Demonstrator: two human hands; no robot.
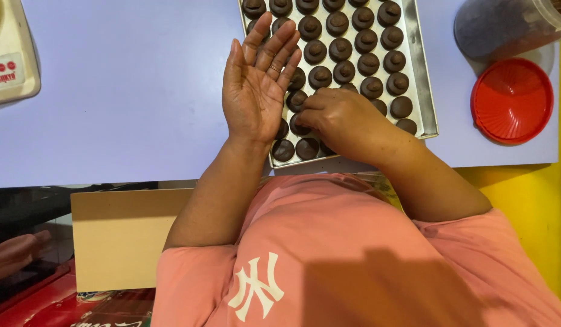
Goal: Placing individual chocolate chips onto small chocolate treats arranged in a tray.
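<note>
A metal baking tray [423, 91] lies on the pale lilac table and holds several rows of round dark chocolate dough pieces [369, 63], each with a small knob on top. My left hand [256, 85] is raised palm-up over the tray's left edge, fingers straight and together, holding nothing. My right hand [340, 118] rests knuckles-up on the tray's near rows, fingers curled down onto a dough piece near its left side; whether it grips that piece is hidden.
A red round lid [511, 100] lies right of the tray, with a clear container [504, 25] of dark mix behind it. A cream appliance [11, 51] stands at the far left. A cardboard box [120, 236] sits below the table edge.
</note>
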